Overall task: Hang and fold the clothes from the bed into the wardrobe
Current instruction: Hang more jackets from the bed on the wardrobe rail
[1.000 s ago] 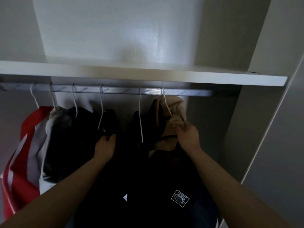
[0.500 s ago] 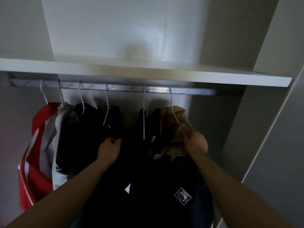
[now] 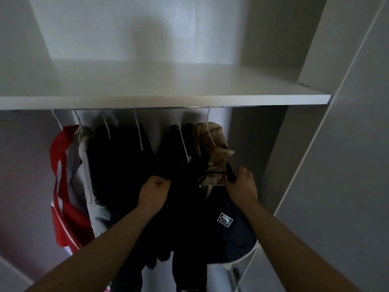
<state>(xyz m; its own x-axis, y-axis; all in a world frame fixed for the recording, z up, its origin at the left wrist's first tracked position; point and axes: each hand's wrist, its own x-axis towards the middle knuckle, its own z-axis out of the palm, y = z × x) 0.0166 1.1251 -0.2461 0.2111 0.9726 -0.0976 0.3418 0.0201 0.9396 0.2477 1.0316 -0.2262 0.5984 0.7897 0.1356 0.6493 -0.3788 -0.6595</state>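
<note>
Two bare forearms are stretched forward into the wardrobe (image 3: pixel 273 144). The left hand (image 3: pixel 154 193) is clenched into a fist, its fingers curled on the edge of a black garment (image 3: pixel 179 207) that hangs in the middle of the row. The right hand (image 3: pixel 242 189) is raised just beside it, thumb up, and the lower edge of a tan garment (image 3: pixel 214 142) is grasped between thumb and fingers. Below that hand a navy garment (image 3: pixel 237 239) is hung, marked by a small white-edged patch (image 3: pixel 224 219).

Further left, more black clothes (image 3: pixel 117 165) are packed close together, then a grey garment (image 3: pixel 84 165), then a red one with white stripes (image 3: pixel 63 207) at the end of the row. All of them are carried on white wire hangers (image 3: pixel 137 127) – six hooks are counted, and their tops are hidden behind the white shelf (image 3: pixel 168 101). The tan garment is hung last on the right, touching the black one next to it.

Above the shelf, the pale back panel (image 3: pixel 168 28) is crossed by a soft shadow.
</note>
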